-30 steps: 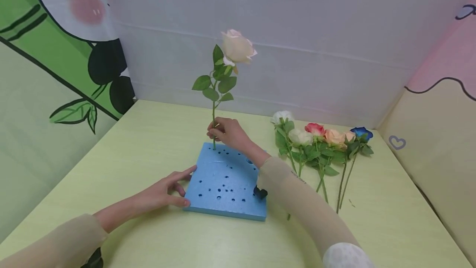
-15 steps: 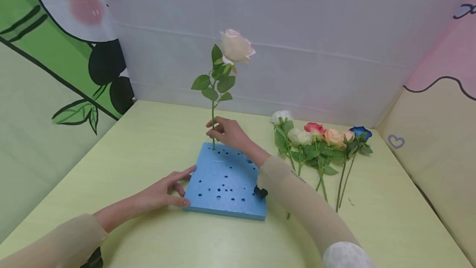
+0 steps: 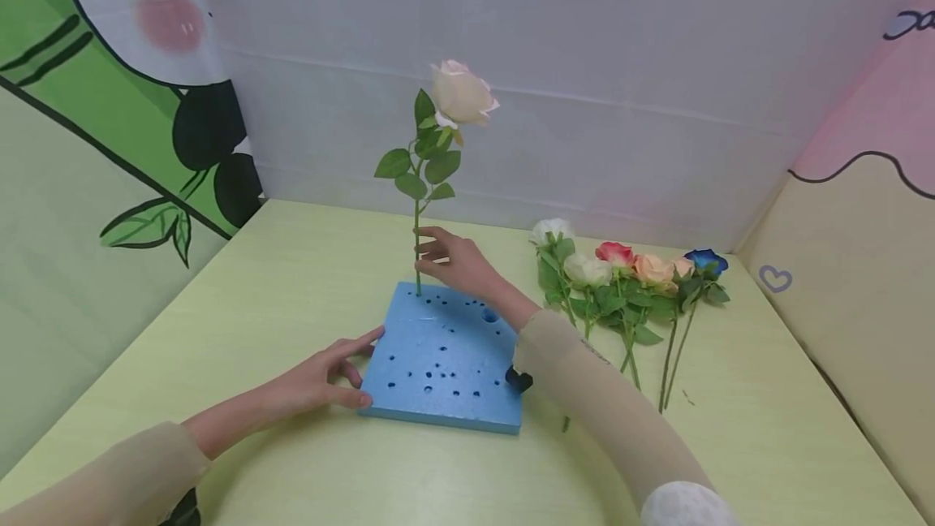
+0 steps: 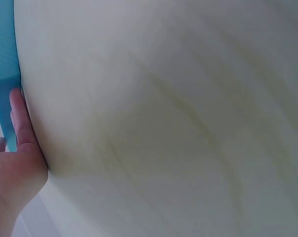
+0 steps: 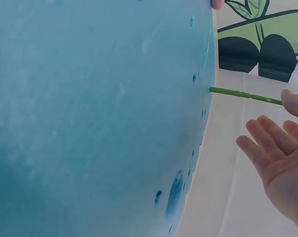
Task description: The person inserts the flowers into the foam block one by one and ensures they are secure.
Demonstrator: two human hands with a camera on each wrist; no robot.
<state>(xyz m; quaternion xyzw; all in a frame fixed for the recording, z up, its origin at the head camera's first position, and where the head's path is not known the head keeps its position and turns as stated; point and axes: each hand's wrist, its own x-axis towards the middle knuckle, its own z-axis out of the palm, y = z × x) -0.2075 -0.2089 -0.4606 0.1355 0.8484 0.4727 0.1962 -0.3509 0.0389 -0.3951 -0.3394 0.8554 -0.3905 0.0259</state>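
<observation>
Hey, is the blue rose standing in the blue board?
No, the blue rose lies on the table, while the pale rose stands in the blue board.

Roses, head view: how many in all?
7: pale pink rose upright in the blue board. On the table, left to right: back white rose, front white rose, red rose, large peach rose, partly covered peach rose, blue rose. More may be hidden.

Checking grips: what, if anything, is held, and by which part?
Nothing looks gripped: right hand open at the rose stem, left hand against the block.
</observation>
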